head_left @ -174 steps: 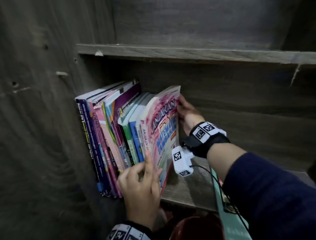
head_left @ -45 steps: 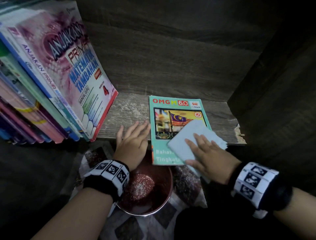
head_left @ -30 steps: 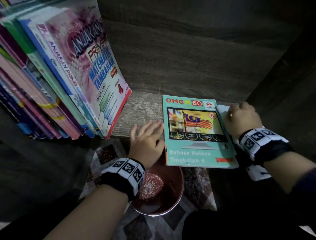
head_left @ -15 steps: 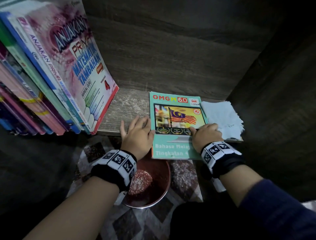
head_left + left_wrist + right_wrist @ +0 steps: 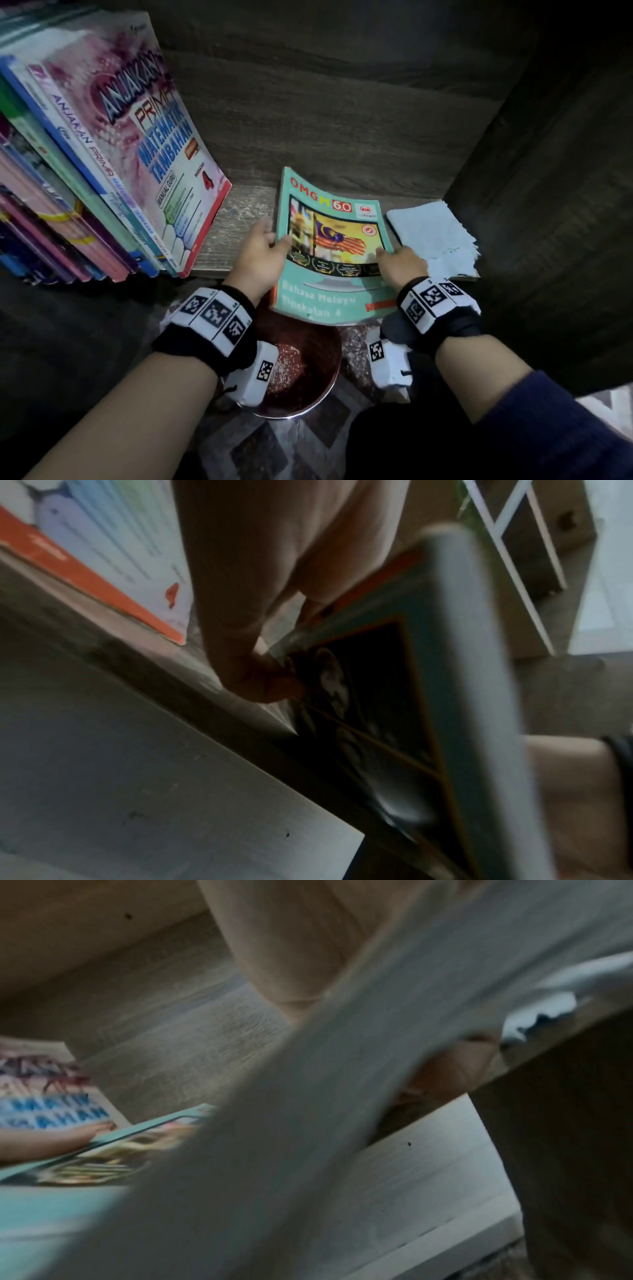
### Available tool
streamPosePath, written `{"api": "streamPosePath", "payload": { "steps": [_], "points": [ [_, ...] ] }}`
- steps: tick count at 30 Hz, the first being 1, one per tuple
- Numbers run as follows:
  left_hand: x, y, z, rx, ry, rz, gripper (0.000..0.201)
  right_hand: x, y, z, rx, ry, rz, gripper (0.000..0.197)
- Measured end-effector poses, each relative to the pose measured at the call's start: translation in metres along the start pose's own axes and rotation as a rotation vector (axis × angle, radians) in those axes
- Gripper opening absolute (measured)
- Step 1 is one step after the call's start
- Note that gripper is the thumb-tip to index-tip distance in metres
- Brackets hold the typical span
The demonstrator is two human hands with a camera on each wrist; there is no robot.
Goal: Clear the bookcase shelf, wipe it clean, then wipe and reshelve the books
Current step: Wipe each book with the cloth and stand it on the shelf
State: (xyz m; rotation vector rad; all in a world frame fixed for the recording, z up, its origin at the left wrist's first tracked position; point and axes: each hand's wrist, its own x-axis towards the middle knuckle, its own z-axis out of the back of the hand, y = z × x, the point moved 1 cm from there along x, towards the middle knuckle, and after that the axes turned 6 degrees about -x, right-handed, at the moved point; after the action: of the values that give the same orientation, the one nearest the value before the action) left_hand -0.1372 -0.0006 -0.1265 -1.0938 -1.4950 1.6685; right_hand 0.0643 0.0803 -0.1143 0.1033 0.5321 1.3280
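Note:
A teal book (image 5: 334,246) titled "OMG 6.0" is tilted up off the wooden shelf (image 5: 239,212), bent along its length. My left hand (image 5: 263,250) grips its left edge, thumb on the cover. My right hand (image 5: 399,263) grips its right edge; in the right wrist view the book's pale page edge (image 5: 308,1123) fills the middle with my fingers curled beneath. The left wrist view shows the book's cover (image 5: 394,696) pinched by my thumb. A pale blue cloth (image 5: 433,233) lies on the shelf at the right.
A row of leaning books, fronted by a pink "Anjakan Prima" book (image 5: 137,144), fills the shelf's left part. A red metal bowl (image 5: 301,370) sits on the patterned floor below the shelf edge. The bookcase's dark side wall (image 5: 548,205) stands at the right.
The cloth left the cover and now lies on the shelf to the right. Both hands have taken the book's edges and lifted it from flat to tilted.

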Motion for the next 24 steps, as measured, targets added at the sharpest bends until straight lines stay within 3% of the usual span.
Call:
{"api": "streamPosePath", "payload": {
  "steps": [4,8,11,14,16,19,24],
  "points": [
    [-0.004,0.001,0.009,-0.051,0.083,0.041,0.048,0.002,0.001,0.015,0.013,0.082,0.085,0.033],
    [-0.017,-0.013,0.023,-0.045,0.092,-0.179,0.053,-0.002,0.019,0.024,0.186,0.166,0.281,0.056],
    [-0.026,-0.034,0.044,-0.042,0.0,-0.37,0.061,-0.01,0.043,0.041,0.491,0.209,0.412,0.069],
    [-0.037,-0.059,0.065,0.124,-0.084,-0.589,0.071,-0.014,0.083,0.053,0.67,0.224,0.548,0.077],
    [-0.042,-0.069,0.08,0.225,-0.174,-0.711,0.074,-0.02,0.115,0.053,0.71,0.181,0.626,0.079],
    [-0.051,-0.078,0.1,0.287,-0.339,-0.768,0.076,-0.031,0.159,0.052,0.746,0.134,0.738,0.075],
    [-0.053,-0.078,0.122,0.599,-0.562,-0.987,0.075,-0.035,0.222,0.035,0.802,0.158,0.733,0.074]
  ]
}}
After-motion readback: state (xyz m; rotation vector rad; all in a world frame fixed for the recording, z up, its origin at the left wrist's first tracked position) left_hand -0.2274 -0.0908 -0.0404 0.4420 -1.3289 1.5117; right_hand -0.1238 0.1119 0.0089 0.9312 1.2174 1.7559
